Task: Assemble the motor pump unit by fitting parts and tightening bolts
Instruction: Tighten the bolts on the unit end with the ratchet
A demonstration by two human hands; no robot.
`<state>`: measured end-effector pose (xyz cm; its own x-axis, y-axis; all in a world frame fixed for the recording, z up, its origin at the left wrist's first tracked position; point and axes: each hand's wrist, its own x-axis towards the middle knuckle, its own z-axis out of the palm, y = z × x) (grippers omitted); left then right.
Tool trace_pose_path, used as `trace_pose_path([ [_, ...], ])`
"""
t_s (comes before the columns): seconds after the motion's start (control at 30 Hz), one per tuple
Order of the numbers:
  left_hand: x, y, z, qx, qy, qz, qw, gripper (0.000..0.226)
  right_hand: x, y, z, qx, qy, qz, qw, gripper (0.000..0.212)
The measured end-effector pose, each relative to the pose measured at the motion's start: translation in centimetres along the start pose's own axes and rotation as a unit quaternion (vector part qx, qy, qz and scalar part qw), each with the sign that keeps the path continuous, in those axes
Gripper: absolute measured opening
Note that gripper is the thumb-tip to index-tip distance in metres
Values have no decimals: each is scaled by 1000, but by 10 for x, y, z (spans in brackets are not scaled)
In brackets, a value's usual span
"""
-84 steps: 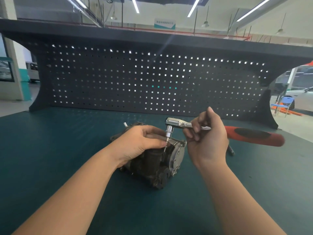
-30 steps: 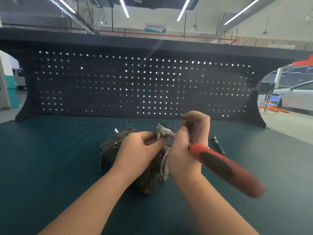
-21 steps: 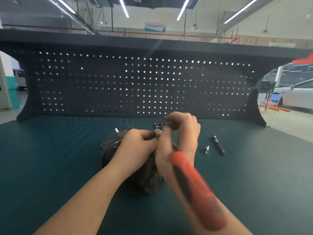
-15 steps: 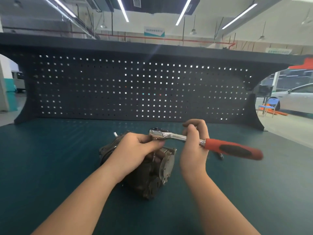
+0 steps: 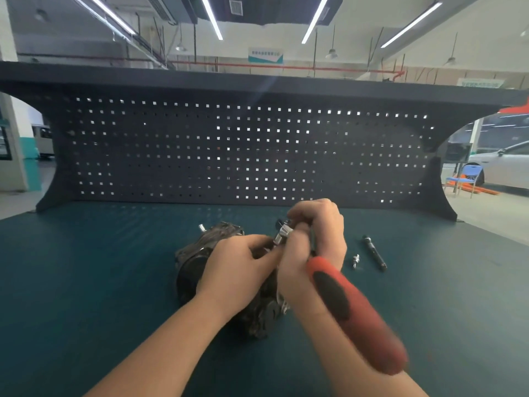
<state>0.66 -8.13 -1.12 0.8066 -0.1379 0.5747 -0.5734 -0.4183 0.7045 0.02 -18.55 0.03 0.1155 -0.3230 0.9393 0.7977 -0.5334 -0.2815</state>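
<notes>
Ratchet [image 5: 337, 293], chrome head, rubbery handle

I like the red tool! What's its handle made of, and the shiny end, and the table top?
The ratchet handle looks like red plastic with a black rubbery inset, matte, though blurred. The ratchet head looks like polished metal, glinting silver. The table top looks like a dull teal mat with a fine texture, likely rubber.

The green bench [image 5: 86, 282] carries the pump unit [image 5: 194, 270], a small bolt [image 5: 355, 260] and a dark rod [image 5: 375, 253].
</notes>
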Motion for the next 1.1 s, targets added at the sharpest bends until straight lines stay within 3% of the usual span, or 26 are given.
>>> trace_pose_path([
  [0.13,1,0,-2,-13,-11,4,1000,42,6,19,-18,80,-3,140,987,15],
  [0.23,1,-2,-5,-35,-9,-2,999,39,13,28,-19,116,-21,310,943,18],
  [0.3,0,-3,-5,-32,-6,-5,999,40,15,30,-17,130,-22,353,926,20],
  [0.47,-2,-3,0,35,13,8,999,36,9,3,1,127,46,159,978,34],
  [0.6,2,-6,5,46,45,3,998,35,4,-11,14,9,-52,-39,998,28],
  [0.67,3,-9,5,54,28,15,998,36,3,-4,10,-24,-50,-88,995,26],
  [0.77,1,-7,4,-30,19,15,999,33,4,9,-1,11,-4,3,1000,21],
  [0.87,1,-6,3,-6,29,40,999,30,7,24,-12,96,13,152,984,15],
  [0.97,1,-7,2,14,34,41,998,35,11,34,-18,107,-10,300,948,22],
  [1.03,0,-7,2,29,31,32,999,33,11,30,-17,114,-4,303,946,23],
  [1.1,-1,-7,3,22,27,20,999,27,10,19,-12,132,31,229,964,32],
])
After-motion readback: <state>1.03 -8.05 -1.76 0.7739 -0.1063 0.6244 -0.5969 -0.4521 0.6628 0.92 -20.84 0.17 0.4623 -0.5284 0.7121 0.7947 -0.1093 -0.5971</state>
